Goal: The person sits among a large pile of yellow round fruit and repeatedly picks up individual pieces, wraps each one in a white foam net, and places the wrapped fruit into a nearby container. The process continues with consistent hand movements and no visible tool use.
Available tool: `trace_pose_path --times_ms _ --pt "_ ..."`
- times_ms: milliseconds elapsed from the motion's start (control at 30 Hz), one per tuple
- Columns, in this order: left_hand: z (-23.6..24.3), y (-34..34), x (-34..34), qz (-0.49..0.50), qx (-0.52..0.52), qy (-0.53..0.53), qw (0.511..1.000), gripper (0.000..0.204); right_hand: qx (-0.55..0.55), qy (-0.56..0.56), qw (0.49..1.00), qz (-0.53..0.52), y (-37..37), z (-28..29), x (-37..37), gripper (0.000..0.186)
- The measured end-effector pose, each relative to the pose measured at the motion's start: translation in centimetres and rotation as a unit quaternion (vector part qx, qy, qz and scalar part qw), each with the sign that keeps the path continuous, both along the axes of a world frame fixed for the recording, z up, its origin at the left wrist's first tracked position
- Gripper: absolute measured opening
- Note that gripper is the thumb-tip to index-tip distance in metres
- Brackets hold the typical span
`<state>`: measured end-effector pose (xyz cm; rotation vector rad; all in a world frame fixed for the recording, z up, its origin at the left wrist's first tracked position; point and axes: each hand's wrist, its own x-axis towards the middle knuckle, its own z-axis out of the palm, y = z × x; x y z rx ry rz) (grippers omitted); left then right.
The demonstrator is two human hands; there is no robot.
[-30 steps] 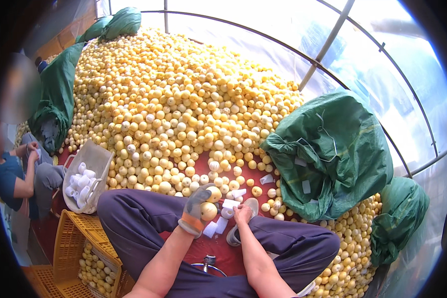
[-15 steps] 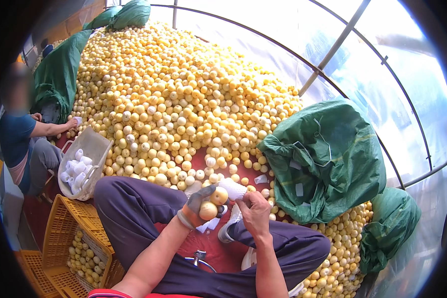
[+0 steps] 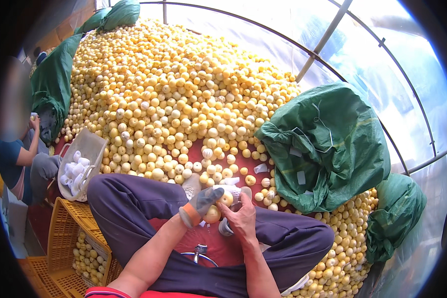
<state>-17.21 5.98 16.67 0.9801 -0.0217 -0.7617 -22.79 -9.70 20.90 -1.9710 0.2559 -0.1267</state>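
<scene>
My left hand [image 3: 206, 202], in a grey glove with an orange cuff, is closed around two small round yellow melons. The upper melon [image 3: 227, 198] is against a white foam net sleeve [image 3: 232, 188], and the lower melon [image 3: 212, 215] sits in the palm near the wrist. My bare right hand [image 3: 240, 214] is pinched at the sleeve's edge beside the upper melon, its fingertips partly hidden. How far the sleeve covers that melon I cannot tell. Both hands are above my crossed legs.
A big heap of yellow melons [image 3: 159, 94] lies ahead. Green sheeting [image 3: 328, 149] covers part of the right side. At left stand a pale basket [image 3: 95, 146] of white foam sleeves and a yellow crate [image 3: 59, 233] with melons. A co-worker [image 3: 17, 154] sits beyond.
My right hand has moved left and closer to my left hand, bringing the foam sleeve against the upper melon. The co-worker's hands have risen from the heap.
</scene>
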Motion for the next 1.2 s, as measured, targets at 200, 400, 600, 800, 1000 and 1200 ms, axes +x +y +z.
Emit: trace_pose_path --times_ms 200,400,600,800,1000,1200 --pt "-0.6 0.5 0.5 -0.018 -0.009 -0.003 1.0 0.037 0.403 0.094 0.91 -0.006 -3.4 -2.0 0.2 0.045" --pt "-1.3 1.2 0.3 -0.037 0.142 -0.389 0.91 0.047 0.595 0.09 0.796 0.06 -2.6 -0.8 -0.2 0.062" --pt "-0.8 0.3 0.9 0.021 0.031 -0.239 0.97 0.03 0.383 0.036 0.922 0.042 -1.6 -0.1 0.8 0.059" --pt "-2.8 -1.0 -0.4 0.096 0.09 -0.159 0.978 0.023 -0.024 -0.018 0.993 -0.111 0.3 -1.2 1.1 0.045" --pt "0.6 0.2 0.3 -0.078 -0.013 -0.121 0.99 0.021 0.081 -0.016 0.993 -0.083 -1.9 -2.8 0.9 0.047" --pt "3.3 0.7 0.3 -0.244 -0.062 -0.044 0.967 0.027 0.625 -0.044 0.778 -0.051 -1.0 -1.9 0.9 0.042"
